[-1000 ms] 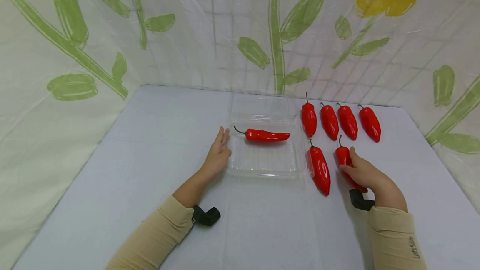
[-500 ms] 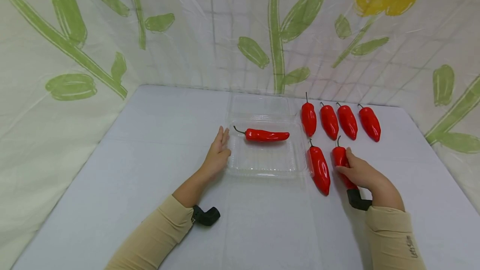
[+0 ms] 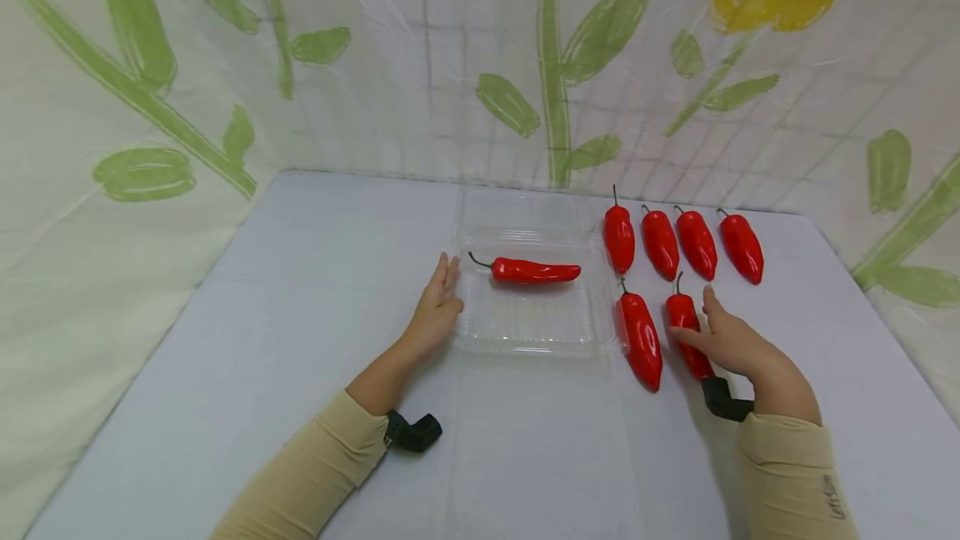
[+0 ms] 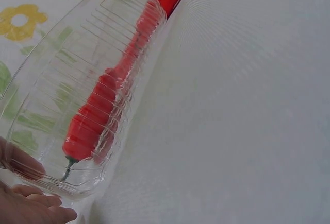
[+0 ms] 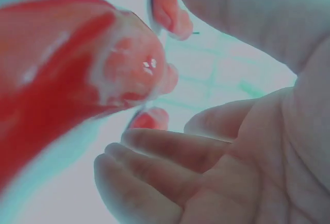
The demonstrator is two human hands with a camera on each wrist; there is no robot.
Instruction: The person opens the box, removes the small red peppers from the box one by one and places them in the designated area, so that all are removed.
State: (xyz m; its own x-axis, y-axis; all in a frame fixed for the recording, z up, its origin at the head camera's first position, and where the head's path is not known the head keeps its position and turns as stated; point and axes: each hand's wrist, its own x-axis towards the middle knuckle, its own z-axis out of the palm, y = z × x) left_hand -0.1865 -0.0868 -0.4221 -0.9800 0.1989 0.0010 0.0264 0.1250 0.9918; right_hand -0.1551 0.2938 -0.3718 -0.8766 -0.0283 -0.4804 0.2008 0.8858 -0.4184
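A clear plastic clamshell box (image 3: 525,327) lies with its lid laid back at the middle of the table. Inside, one red chili pepper (image 3: 536,272) lies crosswise, its stem to the left. My left hand (image 3: 435,311) rests against the box's left side with fairly straight fingers. Right of the box, my right hand (image 3: 738,348) is spread over another red pepper (image 3: 682,315), whose lower part passes behind the thumb. Thumb and fingers stand apart in the right wrist view, the palm holding nothing. Whether the thumb touches the pepper, I cannot tell.
One more pepper (image 3: 640,340) lies close beside the box's right edge. Several others stand in a row at the back right, among them the rightmost pepper (image 3: 741,248). A curtain with painted flowers (image 3: 555,65) hangs behind the white table (image 3: 337,248).
The pepper at my right hand has shifted slightly left and turned more upright. My right fingers have spread away from it. The left hand and box have not moved.
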